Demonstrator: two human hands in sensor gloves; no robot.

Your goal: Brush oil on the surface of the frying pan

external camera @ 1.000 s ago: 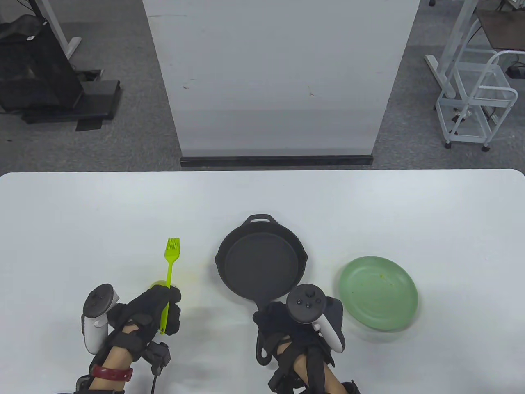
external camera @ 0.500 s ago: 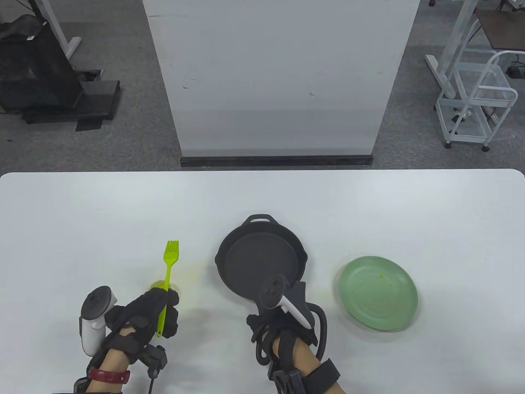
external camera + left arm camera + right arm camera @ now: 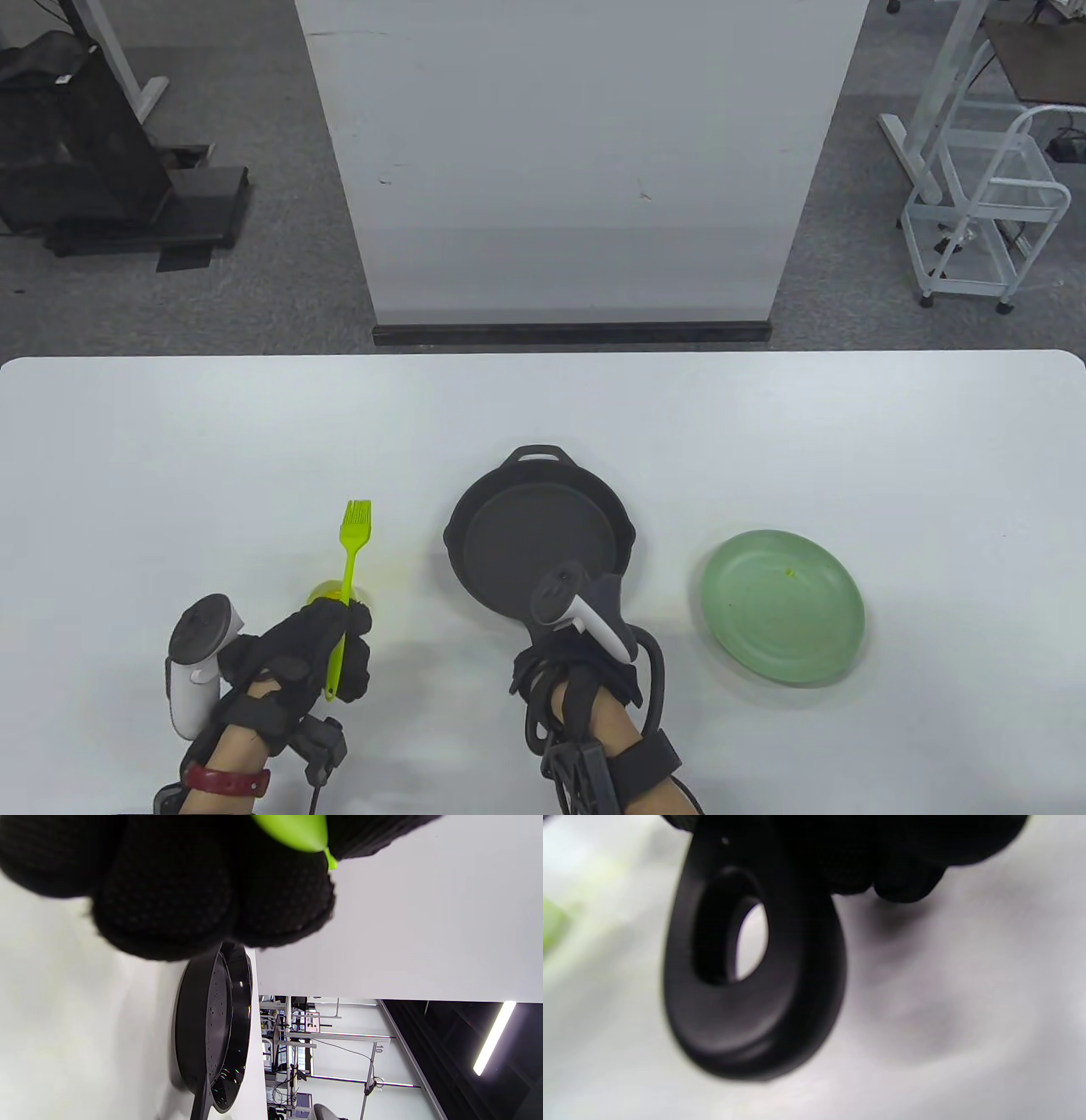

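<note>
Your left hand (image 3: 318, 649) grips the lime-green silicone brush (image 3: 348, 567), your right hand (image 3: 577, 666) grips the black cast-iron frying pan (image 3: 539, 543) handle; brushing hasn't begun.

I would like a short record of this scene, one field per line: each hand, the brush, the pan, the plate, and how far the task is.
left hand: holds the green brush by its handle, bristles pointing away
right hand: grips the frying pan's handle
small green dish: under the brush, partly hidden
green plate: right of the pan, apart from it
table: white
task state: brush not yet over the pan
</note>
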